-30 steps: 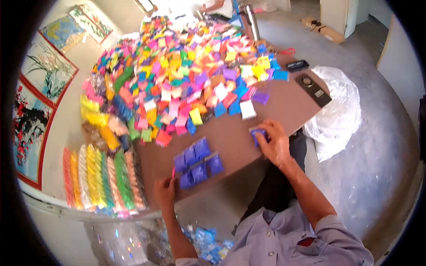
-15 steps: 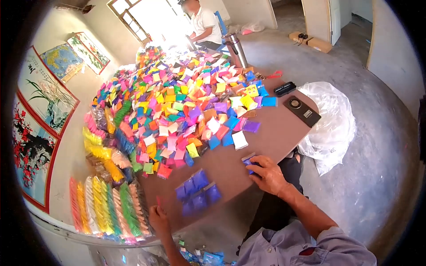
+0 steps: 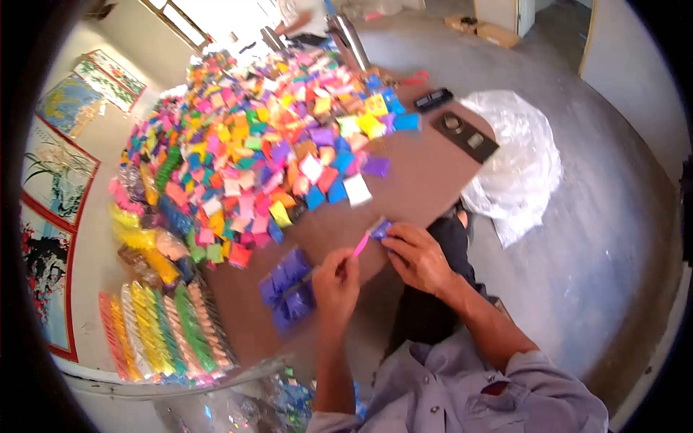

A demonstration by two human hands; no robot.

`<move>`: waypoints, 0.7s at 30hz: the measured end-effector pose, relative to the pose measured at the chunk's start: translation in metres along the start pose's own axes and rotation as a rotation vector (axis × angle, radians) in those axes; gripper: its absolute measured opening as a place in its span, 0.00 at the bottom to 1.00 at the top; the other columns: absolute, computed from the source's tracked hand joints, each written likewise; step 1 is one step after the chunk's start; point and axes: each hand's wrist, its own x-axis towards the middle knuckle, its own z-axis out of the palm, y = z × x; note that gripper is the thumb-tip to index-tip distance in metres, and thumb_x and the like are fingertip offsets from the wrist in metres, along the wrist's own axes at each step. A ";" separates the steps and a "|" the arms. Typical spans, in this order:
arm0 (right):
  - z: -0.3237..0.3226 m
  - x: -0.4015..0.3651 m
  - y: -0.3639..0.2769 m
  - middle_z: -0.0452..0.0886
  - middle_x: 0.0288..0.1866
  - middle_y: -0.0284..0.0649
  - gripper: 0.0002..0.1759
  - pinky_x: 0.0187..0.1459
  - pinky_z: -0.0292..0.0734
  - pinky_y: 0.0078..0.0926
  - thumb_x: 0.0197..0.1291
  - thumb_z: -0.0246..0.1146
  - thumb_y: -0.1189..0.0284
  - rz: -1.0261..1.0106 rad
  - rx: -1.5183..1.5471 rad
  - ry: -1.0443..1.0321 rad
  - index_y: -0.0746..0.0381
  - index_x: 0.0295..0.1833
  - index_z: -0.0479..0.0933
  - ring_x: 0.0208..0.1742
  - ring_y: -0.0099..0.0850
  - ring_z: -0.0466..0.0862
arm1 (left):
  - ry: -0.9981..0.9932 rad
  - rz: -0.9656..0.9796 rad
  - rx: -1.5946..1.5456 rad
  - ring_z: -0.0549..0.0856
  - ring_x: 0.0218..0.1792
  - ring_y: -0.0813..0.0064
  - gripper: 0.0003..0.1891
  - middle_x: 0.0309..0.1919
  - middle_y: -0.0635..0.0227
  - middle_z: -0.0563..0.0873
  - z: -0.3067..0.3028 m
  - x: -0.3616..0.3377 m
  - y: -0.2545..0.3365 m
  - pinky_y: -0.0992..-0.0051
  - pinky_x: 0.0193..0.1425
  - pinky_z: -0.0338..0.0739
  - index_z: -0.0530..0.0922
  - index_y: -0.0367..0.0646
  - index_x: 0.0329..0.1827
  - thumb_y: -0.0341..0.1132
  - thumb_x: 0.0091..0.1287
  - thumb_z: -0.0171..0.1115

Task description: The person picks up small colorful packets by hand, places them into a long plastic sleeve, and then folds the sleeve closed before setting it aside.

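Left hand point(image 3: 337, 285): Closed in a pinch at the centre of the frame, your fingers grip the lower end of a slim pink strip point(image 3: 361, 245); how tightly is blurred from view.
Right hand point(image 3: 420, 258): Half curled just right of centre, your thumb and fingers hold a small violet packet point(image 3: 380, 229) near the desk point(image 3: 238, 310) edge.
Pink strip: It slants up toward the upper right, its tip at the packet's left side; whether the two touch, you cannot tell here.
Violet packet: It sits mid-frame at your right fingertips, its far side showing.
Step in hand: You appear to be bringing strip and packet together, one in each hand.
Next move: It seems to call for a steady right hand and a small, careful shift of the strip along the packet, with its corner kept clear of your fingers.
Violet group point(image 3: 283, 278): More packets of the same colour lie close together left of your left hand, too blurred to count.
Colourful pile point(image 3: 245, 144): Packets of many colours spread over the upper left of the frame, apart from your hands.
Dark device point(image 3: 464, 137): It lies flat at the desk's edge, upper right of centre.
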 end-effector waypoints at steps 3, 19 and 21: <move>-0.003 -0.004 0.001 0.84 0.63 0.49 0.20 0.69 0.82 0.46 0.59 0.75 0.80 0.026 0.027 -0.027 0.65 0.59 0.86 0.67 0.53 0.85 | -0.033 0.032 0.015 0.81 0.31 0.82 0.04 0.32 0.69 0.87 0.033 0.000 0.000 0.75 0.37 0.77 0.87 0.36 0.49 0.28 0.77 0.68; -0.008 -0.005 0.002 0.85 0.64 0.46 0.19 0.73 0.79 0.43 0.57 0.74 0.79 0.051 0.017 -0.058 0.64 0.56 0.88 0.70 0.48 0.84 | -0.006 0.108 0.167 0.89 0.31 0.53 0.02 0.31 0.53 0.88 0.037 0.042 -0.022 0.60 0.39 0.82 0.86 0.39 0.43 0.26 0.71 0.70; -0.007 -0.006 0.002 0.85 0.63 0.46 0.20 0.73 0.79 0.43 0.56 0.74 0.80 0.052 0.009 -0.060 0.64 0.56 0.88 0.70 0.48 0.84 | -0.049 0.137 0.133 0.89 0.32 0.52 0.02 0.32 0.53 0.88 0.046 0.037 -0.012 0.58 0.39 0.82 0.87 0.39 0.43 0.26 0.71 0.70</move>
